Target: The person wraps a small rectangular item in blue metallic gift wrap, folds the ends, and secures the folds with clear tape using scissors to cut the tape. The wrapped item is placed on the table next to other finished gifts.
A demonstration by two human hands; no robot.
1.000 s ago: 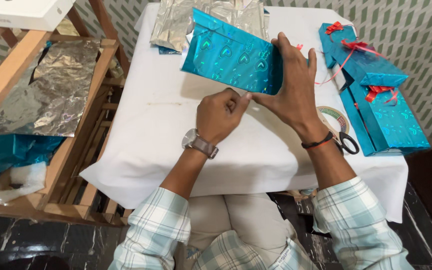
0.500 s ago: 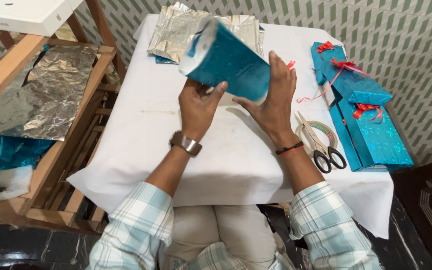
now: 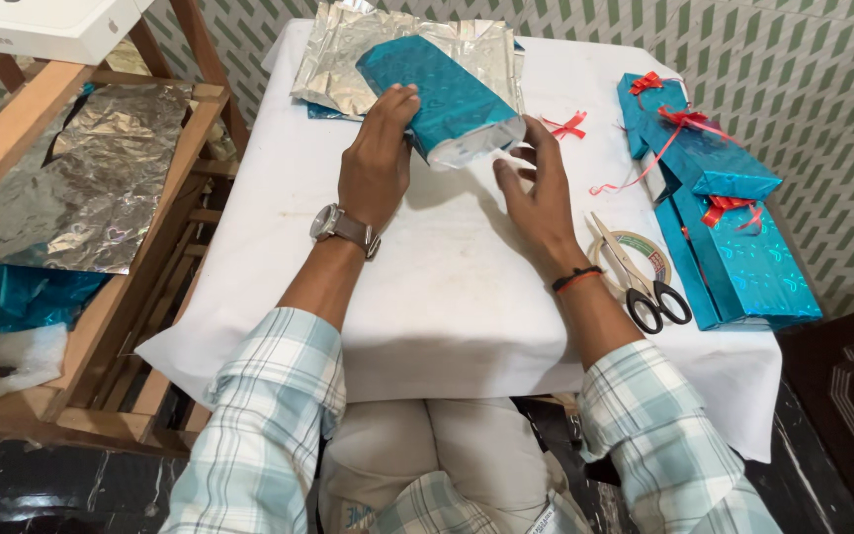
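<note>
- Head view: the left hand (image 3: pixel 376 163) lay over the near side of a half-wrapped teal box (image 3: pixel 434 96), fingers curled onto its foil and grasping it. The box rested tilted on the far middle of the white-covered table (image 3: pixel 447 297), partly on the silver foil sheets (image 3: pixel 348 54), its silver open end toward the right hand (image 3: pixel 536 193).
- The right hand was released, fingers spread, fingertips just beside that open end and touching nothing clearly.
- To fold the end well, I judged the left hand should pin the box flat while the right creased the loose foil tight against the edge.
- Scissors (image 3: pixel 644 287) lay across a tape roll (image 3: pixel 644 255) near the right wrist; finished teal parcels with red ribbon (image 3: pixel 724 213) sat at the right edge, a loose red bow (image 3: pixel 567 125) nearby.
- A wooden rack (image 3: pixel 101 297) stood to the left holding crumpled foil; patterned wall behind, dark floor below.
</note>
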